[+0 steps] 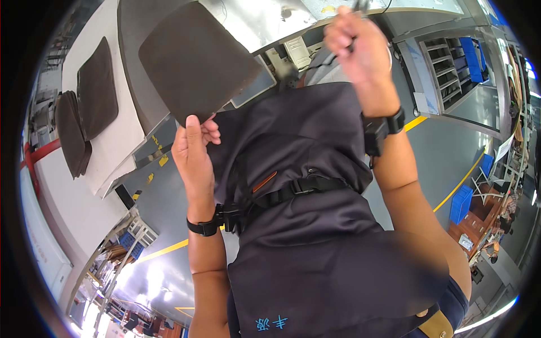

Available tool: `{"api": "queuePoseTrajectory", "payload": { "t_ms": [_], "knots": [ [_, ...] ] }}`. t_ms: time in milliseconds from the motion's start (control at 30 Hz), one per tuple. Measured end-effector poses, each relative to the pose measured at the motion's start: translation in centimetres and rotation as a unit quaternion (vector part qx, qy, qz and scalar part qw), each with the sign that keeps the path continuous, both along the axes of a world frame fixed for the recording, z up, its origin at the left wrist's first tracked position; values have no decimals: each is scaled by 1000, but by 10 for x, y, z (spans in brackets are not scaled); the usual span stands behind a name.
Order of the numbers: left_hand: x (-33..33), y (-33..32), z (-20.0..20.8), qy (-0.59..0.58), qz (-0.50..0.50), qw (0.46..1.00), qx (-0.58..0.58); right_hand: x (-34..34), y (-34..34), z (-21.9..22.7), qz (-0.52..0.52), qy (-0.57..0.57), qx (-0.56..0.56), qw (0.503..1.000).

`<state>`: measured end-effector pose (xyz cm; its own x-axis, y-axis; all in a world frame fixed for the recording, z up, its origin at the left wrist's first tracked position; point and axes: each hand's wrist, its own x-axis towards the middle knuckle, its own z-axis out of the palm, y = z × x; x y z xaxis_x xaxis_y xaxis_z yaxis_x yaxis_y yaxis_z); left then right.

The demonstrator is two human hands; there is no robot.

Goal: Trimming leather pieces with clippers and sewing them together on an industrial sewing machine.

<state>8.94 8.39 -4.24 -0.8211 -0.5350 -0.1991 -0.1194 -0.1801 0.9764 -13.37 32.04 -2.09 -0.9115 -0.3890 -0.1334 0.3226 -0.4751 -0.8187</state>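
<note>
My left hand point(194, 149) pinches the near edge of a flat dark brown panel point(197, 59) with rounded corners, thumb on top. The panel looks like fabric or leather and slants up over the edge of the work table. Raised at the upper right, my right hand point(360, 50) is blurred by motion, its fingers curled round a small dark tool point(360, 7). Only part of that tool shows at the top edge, so its kind is unclear. A thin black cord hangs near the fingers.
On the pale table point(107, 138) at left lie a single brown panel point(97, 90) and a stack of similar panels point(72, 135). A shiny metal surface point(253, 19) lies beyond the held panel. Right of me stand a metal rack cabinet point(456, 73) and a blue crate point(461, 204).
</note>
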Motion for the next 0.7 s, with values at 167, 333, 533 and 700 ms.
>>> {"api": "queuePoseTrajectory", "payload": {
  "t_ms": [167,333,533,700],
  "knots": [
    [7,-17,-3,-13,18,1000,12,-58,56,-14,-125,-19,-71,989],
    [5,-19,-5,-18,26,999,28,-95,110,-1,-187,12,-63,980],
    [1,-19,-11,8,12,997,71,-127,197,38,-220,112,92,965],
    [-2,-15,-17,-56,39,994,90,-120,227,63,-412,265,105,865]
  ]
}}
